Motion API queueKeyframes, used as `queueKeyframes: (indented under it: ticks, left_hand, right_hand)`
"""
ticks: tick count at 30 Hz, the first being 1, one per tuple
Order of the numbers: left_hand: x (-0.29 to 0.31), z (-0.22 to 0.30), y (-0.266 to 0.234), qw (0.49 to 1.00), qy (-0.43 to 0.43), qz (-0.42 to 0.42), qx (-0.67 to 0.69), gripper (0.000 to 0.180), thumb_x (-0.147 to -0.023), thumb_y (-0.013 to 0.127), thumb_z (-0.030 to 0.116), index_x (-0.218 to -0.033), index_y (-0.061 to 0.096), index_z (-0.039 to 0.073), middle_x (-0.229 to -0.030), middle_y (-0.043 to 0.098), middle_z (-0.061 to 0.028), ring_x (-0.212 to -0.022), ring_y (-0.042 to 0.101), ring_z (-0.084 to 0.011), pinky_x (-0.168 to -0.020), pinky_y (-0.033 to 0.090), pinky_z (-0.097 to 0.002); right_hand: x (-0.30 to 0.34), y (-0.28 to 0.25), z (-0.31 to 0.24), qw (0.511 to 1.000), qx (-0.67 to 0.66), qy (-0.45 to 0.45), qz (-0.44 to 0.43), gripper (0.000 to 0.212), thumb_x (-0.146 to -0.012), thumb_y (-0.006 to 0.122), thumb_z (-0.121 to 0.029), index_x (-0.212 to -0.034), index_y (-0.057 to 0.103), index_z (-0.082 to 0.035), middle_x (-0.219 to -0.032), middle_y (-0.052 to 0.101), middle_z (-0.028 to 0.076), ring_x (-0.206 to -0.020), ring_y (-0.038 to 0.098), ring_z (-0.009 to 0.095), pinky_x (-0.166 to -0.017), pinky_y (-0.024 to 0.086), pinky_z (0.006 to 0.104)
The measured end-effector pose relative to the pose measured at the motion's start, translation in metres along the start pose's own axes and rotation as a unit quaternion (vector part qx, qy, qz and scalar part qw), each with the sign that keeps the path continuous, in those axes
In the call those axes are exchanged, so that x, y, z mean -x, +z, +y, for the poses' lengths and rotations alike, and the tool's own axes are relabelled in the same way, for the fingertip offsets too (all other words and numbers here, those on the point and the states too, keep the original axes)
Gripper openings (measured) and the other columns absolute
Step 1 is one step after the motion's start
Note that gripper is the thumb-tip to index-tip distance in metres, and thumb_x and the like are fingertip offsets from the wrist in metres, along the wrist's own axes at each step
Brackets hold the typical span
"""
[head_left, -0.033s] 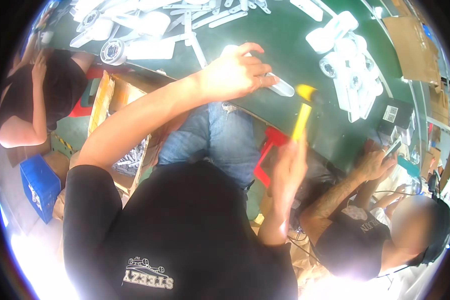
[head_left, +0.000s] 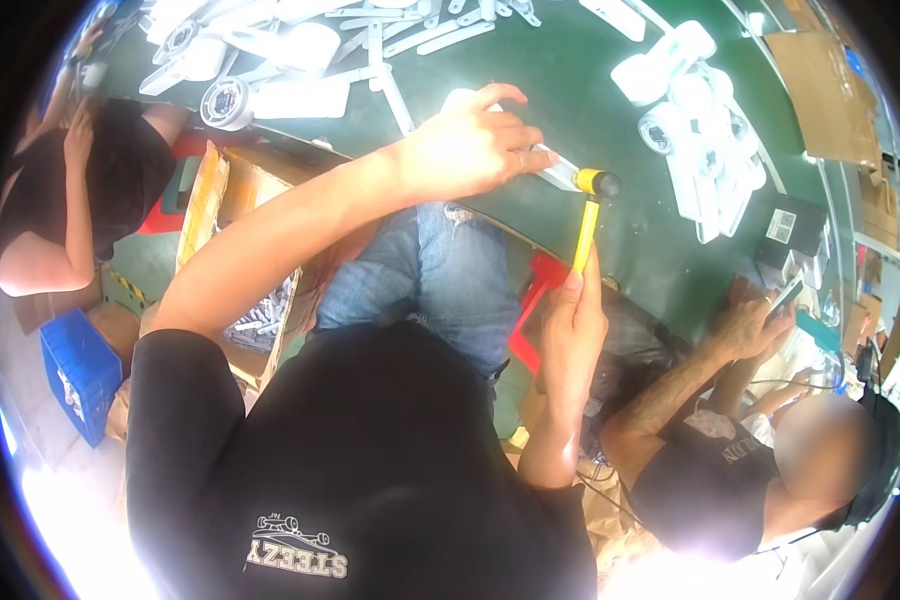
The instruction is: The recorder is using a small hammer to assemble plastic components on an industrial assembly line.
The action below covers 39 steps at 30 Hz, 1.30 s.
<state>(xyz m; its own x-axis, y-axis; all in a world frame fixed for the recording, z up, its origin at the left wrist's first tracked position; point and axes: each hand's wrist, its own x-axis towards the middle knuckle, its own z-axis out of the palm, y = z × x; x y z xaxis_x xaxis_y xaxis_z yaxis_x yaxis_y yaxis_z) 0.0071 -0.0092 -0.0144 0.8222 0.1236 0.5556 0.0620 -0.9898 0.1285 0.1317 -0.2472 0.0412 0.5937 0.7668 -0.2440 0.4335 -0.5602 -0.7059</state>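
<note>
My left hand (head_left: 470, 145) is closed around a long white plastic part (head_left: 559, 173) at the near edge of the green table. Much of the part is hidden under my fingers; its far end sticks out to the right. My right hand (head_left: 576, 325) grips the yellow handle of a mallet (head_left: 587, 236). The mallet's yellow and black head is right at the protruding end of the white part. From this view I cannot tell whether they touch.
White plastic parts (head_left: 300, 99) are heaped at the far left of the green table (head_left: 530, 60), with another pile (head_left: 705, 140) at the right. A cardboard box (head_left: 202, 205) of small parts stands left of my legs. Co-workers sit at left and right; a red stool (head_left: 530, 310) is nearby.
The mallet's head has moved left and slightly down, from beside the white part to its end. My right hand has shifted slightly with it; my left hand stays in place.
</note>
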Motion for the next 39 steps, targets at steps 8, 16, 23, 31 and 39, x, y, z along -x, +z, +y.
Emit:
queueKeyframes:
  ticks: [8,16,23,31,39]
  left_hand:
    - [-0.003,-0.002,0.002,1.000,-0.002,0.022,0.003,0.036,-0.081,0.071,0.013,-0.115,0.080,0.012,-0.101,0.075,-0.0016,-0.094,0.072,-0.0161,-0.115,0.043,-0.0417]
    - [-0.048,-0.016,-0.022,0.985,0.091,-0.115,0.087,0.026,-0.080,0.068,0.007,-0.104,0.078,0.008,-0.101,0.070,-0.0027,-0.115,0.060,-0.0239,-0.127,0.032,-0.0466]
    - [-0.011,-0.005,-0.030,0.990,-0.093,0.032,0.104,0.043,-0.080,0.084,0.022,-0.122,0.077,0.016,-0.143,0.063,-0.0079,-0.128,0.057,-0.0329,-0.112,0.046,-0.0450]
    - [0.032,-0.002,0.009,0.942,-0.287,0.098,0.143,0.030,-0.089,0.082,0.020,-0.118,0.080,0.014,-0.128,0.075,-0.0078,-0.109,0.073,-0.0277,-0.100,0.058,-0.0396]
    - [0.042,-0.007,0.010,0.968,-0.202,0.143,0.028,0.032,-0.085,0.085,0.020,-0.116,0.080,0.015,-0.107,0.078,-0.0031,-0.087,0.072,-0.0221,-0.079,0.056,-0.0340]
  right_hand:
    - [0.009,-0.007,-0.010,0.998,-0.045,0.031,0.017,0.048,-0.113,0.044,-0.016,-0.159,0.045,-0.004,-0.090,0.068,0.019,-0.071,0.066,0.026,-0.069,0.053,0.0380]
    - [0.007,-0.019,0.001,0.964,-0.242,0.115,0.007,0.048,-0.113,0.048,-0.020,-0.160,0.045,-0.009,-0.074,0.053,-0.004,-0.062,0.048,0.005,-0.054,0.041,0.0255]
    - [0.027,-0.026,-0.042,0.930,-0.353,0.025,0.099,0.055,-0.116,0.041,-0.022,-0.167,0.025,-0.011,-0.077,0.052,0.003,-0.053,0.049,0.012,-0.047,0.047,0.0267]
    - [0.021,-0.015,-0.030,0.964,-0.261,0.028,-0.029,0.056,-0.116,0.043,-0.022,-0.169,0.027,-0.012,-0.074,0.048,-0.002,-0.055,0.044,0.005,-0.049,0.040,0.0221]
    - [0.000,-0.011,-0.056,0.981,-0.185,0.019,-0.057,0.055,-0.115,0.041,-0.017,-0.168,0.029,-0.010,-0.074,0.051,-0.002,-0.058,0.044,0.004,-0.051,0.039,0.0218]
